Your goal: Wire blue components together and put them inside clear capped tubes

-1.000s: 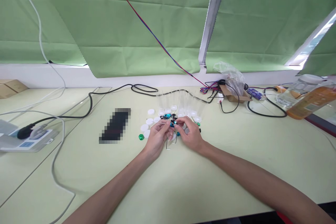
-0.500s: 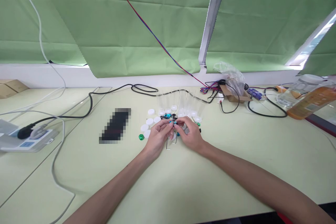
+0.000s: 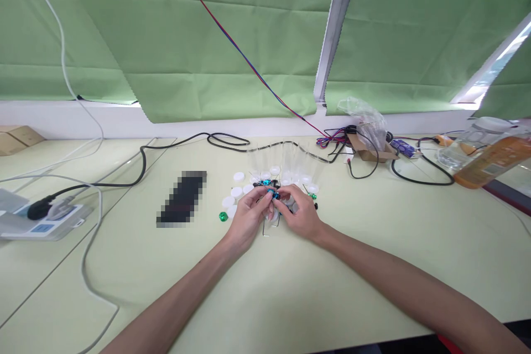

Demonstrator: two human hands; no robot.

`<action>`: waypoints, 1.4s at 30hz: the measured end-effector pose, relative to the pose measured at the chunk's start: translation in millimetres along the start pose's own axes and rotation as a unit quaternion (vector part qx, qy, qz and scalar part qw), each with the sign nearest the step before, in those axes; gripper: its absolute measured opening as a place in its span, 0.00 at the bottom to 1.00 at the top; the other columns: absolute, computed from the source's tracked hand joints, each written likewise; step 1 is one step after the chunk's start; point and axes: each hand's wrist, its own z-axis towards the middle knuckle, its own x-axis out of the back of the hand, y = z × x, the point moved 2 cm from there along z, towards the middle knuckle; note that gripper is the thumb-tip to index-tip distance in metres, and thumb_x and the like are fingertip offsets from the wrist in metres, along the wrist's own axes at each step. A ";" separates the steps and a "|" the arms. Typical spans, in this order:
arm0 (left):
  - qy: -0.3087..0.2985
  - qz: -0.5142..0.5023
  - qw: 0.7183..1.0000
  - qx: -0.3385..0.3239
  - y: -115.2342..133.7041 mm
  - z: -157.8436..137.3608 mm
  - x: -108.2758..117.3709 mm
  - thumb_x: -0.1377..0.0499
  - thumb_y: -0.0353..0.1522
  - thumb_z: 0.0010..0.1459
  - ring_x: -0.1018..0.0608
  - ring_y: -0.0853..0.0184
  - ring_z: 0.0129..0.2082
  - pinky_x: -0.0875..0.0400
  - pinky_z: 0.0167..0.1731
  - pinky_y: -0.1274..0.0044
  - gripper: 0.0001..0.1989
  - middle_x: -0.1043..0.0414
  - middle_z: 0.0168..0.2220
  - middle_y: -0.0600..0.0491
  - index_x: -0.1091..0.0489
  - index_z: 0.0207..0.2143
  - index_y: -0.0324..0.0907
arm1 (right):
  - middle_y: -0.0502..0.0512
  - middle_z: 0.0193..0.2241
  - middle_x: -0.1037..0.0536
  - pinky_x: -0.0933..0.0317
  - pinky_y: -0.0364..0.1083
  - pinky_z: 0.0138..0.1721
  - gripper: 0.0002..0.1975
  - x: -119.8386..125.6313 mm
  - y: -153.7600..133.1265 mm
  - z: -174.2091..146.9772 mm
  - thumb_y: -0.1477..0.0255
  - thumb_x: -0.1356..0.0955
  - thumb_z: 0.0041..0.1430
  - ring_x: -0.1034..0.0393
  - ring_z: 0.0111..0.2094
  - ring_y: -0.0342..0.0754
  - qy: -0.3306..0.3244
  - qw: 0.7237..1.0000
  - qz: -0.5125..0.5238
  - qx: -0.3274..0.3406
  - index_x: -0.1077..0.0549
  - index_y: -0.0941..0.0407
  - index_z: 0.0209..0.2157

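Observation:
Over a cluster of small parts at the middle of the table, my left hand (image 3: 249, 214) and my right hand (image 3: 302, 211) meet at the fingertips. Pinched between them is a small shiny blue and black part (image 3: 274, 193), too small to name exactly. Beneath and around my fingers lie round white caps (image 3: 228, 202), with more blue and black pieces (image 3: 265, 182) just beyond. A green metal nut-like piece (image 3: 223, 216) rests left of my left hand. Thin L-shaped hex keys (image 3: 264, 228) stick out below my hands. Clear tubes (image 3: 289, 160) stand or lie behind; their transparency hides which.
A pixelated dark flat object (image 3: 182, 199) lies to the left. Farther left is a power strip (image 3: 53, 227) with cables. Black cable (image 3: 199, 135) runs along the back. At right are a cardboard box (image 3: 375, 152) with a plastic bag and an orange bottle (image 3: 489, 163).
The blue and black part has turned slightly between my fingertips, and more of it shows. My fingers have shifted a little; both arms stay almost in place.

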 end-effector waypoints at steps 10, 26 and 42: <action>-0.009 -0.002 1.000 0.005 -2.1 0.7 1.4 0.36 0.36 0.55 0.30 0.71 0.22 0.35 0.26 0.76 0.13 0.31 0.24 0.54 0.27 0.40 0.39 | 0.54 0.35 0.25 0.33 0.48 0.39 0.07 -0.2 0.7 -0.1 0.73 0.33 0.61 0.29 0.36 0.48 -0.007 1.000 0.001 0.004 0.30 0.54 0.41; -0.036 -0.073 0.996 0.039 -3.2 1.4 6.2 0.36 0.33 0.54 0.30 0.70 0.24 0.34 0.28 0.75 0.17 0.28 0.29 0.49 0.25 0.47 0.38 | 0.54 0.35 0.25 0.32 0.47 0.40 0.08 -0.7 3.2 -1.1 0.73 0.32 0.60 0.28 0.36 0.47 0.004 1.000 0.010 0.001 0.30 0.53 0.42; -0.036 -0.060 0.997 0.034 0.4 -0.1 4.7 0.36 0.34 0.55 0.30 0.70 0.23 0.34 0.29 0.75 0.16 0.29 0.28 0.51 0.25 0.46 0.38 | 0.54 0.35 0.24 0.32 0.48 0.39 0.08 -1.4 3.4 -1.9 0.72 0.32 0.60 0.27 0.35 0.47 0.007 1.000 0.007 -0.006 0.30 0.53 0.43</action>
